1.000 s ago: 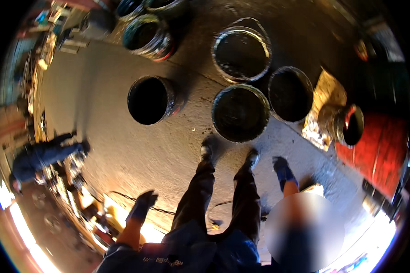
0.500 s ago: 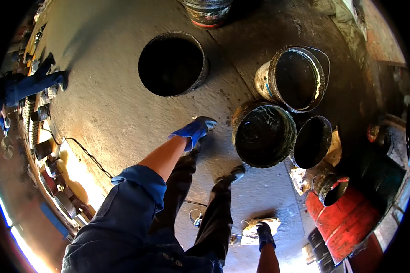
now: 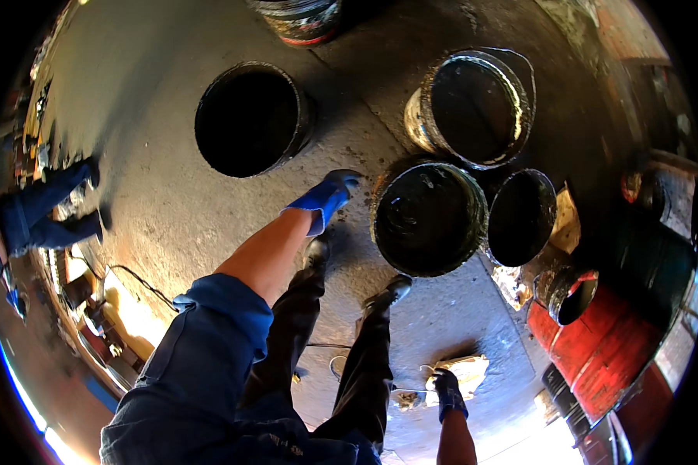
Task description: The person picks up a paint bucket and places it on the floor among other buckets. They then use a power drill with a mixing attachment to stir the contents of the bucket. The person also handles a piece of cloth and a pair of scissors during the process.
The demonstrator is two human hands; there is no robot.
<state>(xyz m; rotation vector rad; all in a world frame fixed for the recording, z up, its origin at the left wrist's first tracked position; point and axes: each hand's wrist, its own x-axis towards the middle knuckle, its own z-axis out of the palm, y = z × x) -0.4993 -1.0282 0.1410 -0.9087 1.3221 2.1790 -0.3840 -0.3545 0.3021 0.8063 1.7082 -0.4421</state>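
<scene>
My left hand, in a blue glove with dark fingertips, reaches forward over the concrete floor. Its fingers look loosely stretched out, and nothing shows in them. Nearest to it, on its right, stands an open bucket with a dark, glossy inside. Beyond it to the left is a wider round black tub. At the lower right hangs my right hand, also in a dark blue glove, its fingers loosely apart. In the picture it overlaps a pale, flattened package on the floor; I see nothing held.
A white-sided bucket with a wire handle and a smaller black bucket stand close together at right. A red drum lies nearby. Another bucket is at the top. A cable crosses the floor; a person stands far left.
The view has shifted, so the buckets sit further left and the package slightly further right. My left hand is now closer to the dark glossy bucket. The person at left shows more fully.
</scene>
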